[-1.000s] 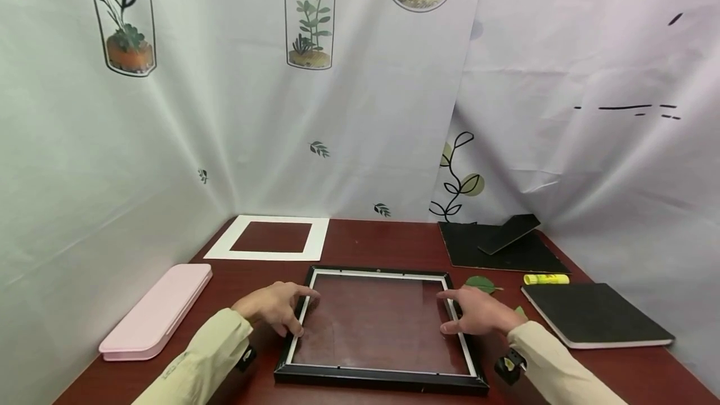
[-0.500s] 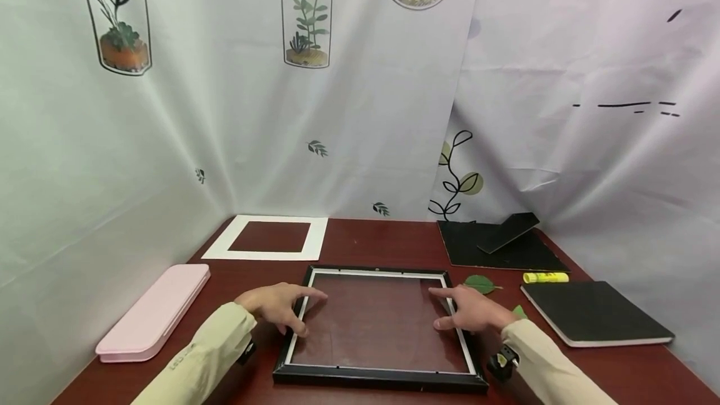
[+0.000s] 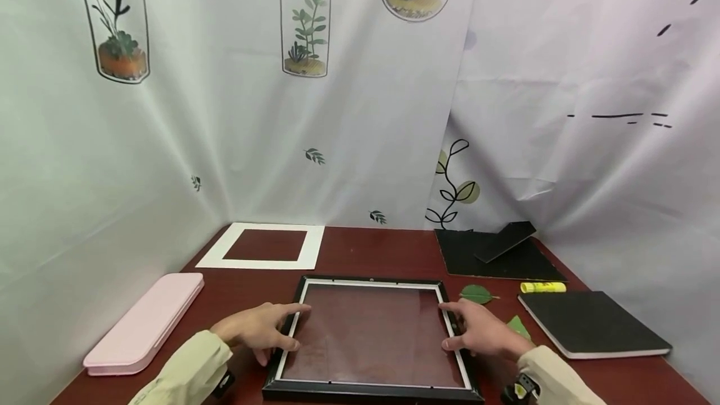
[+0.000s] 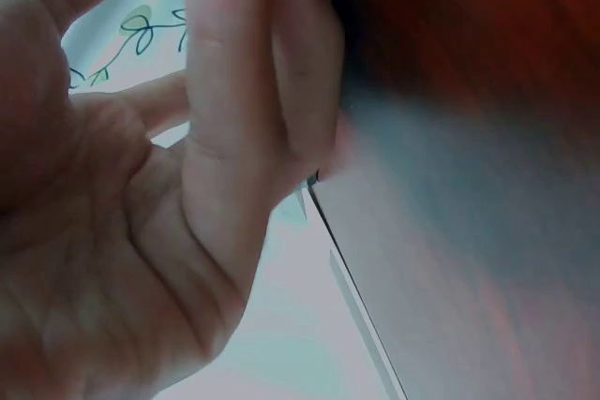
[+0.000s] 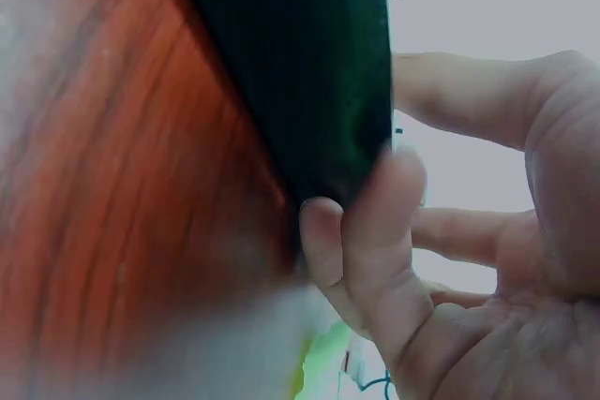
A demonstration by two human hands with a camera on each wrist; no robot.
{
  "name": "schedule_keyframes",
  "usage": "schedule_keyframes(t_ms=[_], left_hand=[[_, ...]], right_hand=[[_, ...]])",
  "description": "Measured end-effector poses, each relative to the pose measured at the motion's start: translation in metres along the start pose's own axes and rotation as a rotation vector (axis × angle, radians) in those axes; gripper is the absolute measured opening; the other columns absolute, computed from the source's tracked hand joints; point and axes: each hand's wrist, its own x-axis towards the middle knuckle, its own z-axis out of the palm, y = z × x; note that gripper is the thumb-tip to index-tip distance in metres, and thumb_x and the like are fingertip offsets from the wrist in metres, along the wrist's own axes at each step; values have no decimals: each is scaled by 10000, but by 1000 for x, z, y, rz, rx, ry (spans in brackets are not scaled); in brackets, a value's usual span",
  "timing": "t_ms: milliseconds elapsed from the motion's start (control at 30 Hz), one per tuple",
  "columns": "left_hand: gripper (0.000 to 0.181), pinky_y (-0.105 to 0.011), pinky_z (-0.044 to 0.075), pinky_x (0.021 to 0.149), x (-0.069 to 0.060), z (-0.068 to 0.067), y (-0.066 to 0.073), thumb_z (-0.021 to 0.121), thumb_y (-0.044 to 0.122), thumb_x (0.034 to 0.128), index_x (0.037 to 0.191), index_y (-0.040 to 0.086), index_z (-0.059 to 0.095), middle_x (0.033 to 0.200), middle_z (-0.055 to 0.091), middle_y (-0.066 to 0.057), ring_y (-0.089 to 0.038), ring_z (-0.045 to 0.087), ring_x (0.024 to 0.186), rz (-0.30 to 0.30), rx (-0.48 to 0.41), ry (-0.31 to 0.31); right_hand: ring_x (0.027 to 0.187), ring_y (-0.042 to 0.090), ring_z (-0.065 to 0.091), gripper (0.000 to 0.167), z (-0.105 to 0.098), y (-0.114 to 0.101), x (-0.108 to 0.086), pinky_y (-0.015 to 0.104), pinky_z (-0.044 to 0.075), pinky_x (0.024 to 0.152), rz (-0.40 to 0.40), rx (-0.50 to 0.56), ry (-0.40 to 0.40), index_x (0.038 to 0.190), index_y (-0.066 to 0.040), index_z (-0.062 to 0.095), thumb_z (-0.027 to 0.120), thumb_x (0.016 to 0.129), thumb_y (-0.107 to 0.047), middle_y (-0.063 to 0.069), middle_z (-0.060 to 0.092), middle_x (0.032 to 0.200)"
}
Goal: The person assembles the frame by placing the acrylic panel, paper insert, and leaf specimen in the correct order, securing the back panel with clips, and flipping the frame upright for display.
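A black picture frame [image 3: 371, 390] with a white inner lip lies on the table around a clear pane [image 3: 371, 339]. My left hand [image 3: 259, 328] holds its left side, thumb and index finger over the inner lip and the other fingers outside. Opposite it, my right hand [image 3: 484, 331] holds the right side in the same way. In the right wrist view, fingertips press the outer face of the black frame side [image 5: 295, 53]. The left wrist view is filled mostly by the left palm [image 4: 112, 203]; the grip itself is largely hidden there.
A white mat board [image 3: 210, 257] lies back left, with a pink case [image 3: 143, 324] nearer. At right are a black backing board with a stand [image 3: 506, 242], a yellow glue stick [image 3: 542, 287], a black notebook [image 3: 593, 324] and green leaves [image 3: 476, 294]. Printed cloth surrounds the table.
Both hands reached slightly further inward over the pane half a second ago; now they have drawn back outward onto the frame's sides. The whole head view has shifted a little down.
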Motion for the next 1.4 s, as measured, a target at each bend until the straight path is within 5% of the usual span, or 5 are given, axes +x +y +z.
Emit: schedule_keyframes(t_ms=[233,433,700,1000,1400], left_hand=[[736,-331,533,441,9,-1,-4,801,122,812,1467,58,471,747,535,-114,-137,586,461,26,1,32],[742,-313,539,452,37,-8,-9,819,107,785,1453,73,496,792,561,-124,-116,571,450,-4,-11,59],[711,-312,547,474,44,-9,-13,821,137,816,1449,60,507,730,537,-82,-102,560,430,34,39,84],[682,-298,536,517,43,-1,-6,808,178,838,1437,37,514,690,562,-55,-97,586,435,103,130,83],[638,-291,528,530,65,-6,-6,809,175,836,1405,35,555,700,553,-58,-130,600,469,35,172,159]], right_hand=[[519,197,570,781,0,0,11,358,531,513,38,73,53,1455,-24,506,863,775,-165,250,563,1244],[1051,291,645,704,2,6,16,340,537,599,111,50,138,1439,-79,534,835,809,-173,279,513,1440],[463,192,531,725,-1,8,10,355,509,524,100,77,106,1482,-33,467,794,846,-155,355,463,1454],[446,186,528,741,-8,12,-4,340,518,561,99,66,78,1485,-14,462,800,837,-140,356,497,1414],[422,176,496,704,-10,12,21,355,511,488,165,19,145,1461,-24,500,791,822,-67,325,529,1406]])
